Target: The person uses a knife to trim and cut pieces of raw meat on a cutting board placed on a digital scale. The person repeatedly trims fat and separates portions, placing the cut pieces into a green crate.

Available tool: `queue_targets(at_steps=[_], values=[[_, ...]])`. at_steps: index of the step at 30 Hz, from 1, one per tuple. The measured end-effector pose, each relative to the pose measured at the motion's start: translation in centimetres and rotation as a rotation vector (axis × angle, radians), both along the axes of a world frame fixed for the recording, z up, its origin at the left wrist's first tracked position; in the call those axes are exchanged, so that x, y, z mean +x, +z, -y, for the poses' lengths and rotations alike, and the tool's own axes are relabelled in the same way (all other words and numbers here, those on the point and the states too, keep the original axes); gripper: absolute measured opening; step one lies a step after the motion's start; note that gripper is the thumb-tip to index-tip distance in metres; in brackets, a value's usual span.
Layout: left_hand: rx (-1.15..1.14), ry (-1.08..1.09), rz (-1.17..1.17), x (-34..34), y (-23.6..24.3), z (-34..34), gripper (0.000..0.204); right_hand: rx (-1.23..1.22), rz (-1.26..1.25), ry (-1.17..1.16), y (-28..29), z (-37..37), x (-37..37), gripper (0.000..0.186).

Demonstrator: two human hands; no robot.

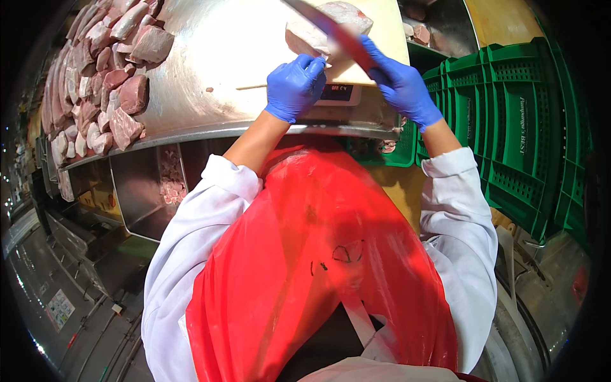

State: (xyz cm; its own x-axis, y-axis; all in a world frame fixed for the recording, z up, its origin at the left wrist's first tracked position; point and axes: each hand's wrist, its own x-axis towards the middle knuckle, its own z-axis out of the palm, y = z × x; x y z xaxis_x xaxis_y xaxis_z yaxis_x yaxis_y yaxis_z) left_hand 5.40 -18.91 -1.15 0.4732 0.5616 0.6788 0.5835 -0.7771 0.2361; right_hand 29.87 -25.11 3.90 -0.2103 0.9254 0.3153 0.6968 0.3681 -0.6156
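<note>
My left hand (294,86), in a blue glove, is curled at the near edge of a pale cutting board (382,25), its fingertips against a slab of pale pink meat (328,25). My right hand (400,79), also gloved in blue, grips the red handle of a large knife (331,28). The blade runs up and left across the meat. The board sits on a scale with a small display (337,93).
A heap of raw meat chunks (102,76) lines the left of the steel table (210,57). Green plastic crates (509,121) stack at the right. A steel bin with meat pieces (167,181) sits under the table edge. I wear a red plastic apron (318,254).
</note>
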Motion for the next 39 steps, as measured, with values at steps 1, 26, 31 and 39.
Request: queue_targets(at_steps=[1, 26, 31, 39], values=[[0.005, -0.011, 0.022, 0.0, -0.1, 0.0, 0.031, -0.011, 0.066, 0.017, 0.1, -0.3, -0.5, 0.069], [-0.299, -0.068, 0.403, -4.9, -1.5, 0.7, 0.024, -0.178, 0.984, 0.089, 4.2, 7.4, 4.4, 0.091], [-0.375, -0.031, 0.416, -6.6, -1.4, 0.0, 0.024, -0.039, 0.711, 0.032, 4.2, 6.3, 1.1, 0.087], [-0.368, -0.084, 0.402, -7.0, -1.0, -0.9, 0.023, -0.100, 0.849, 0.110, 2.9, 2.5, -0.4, 0.091]])
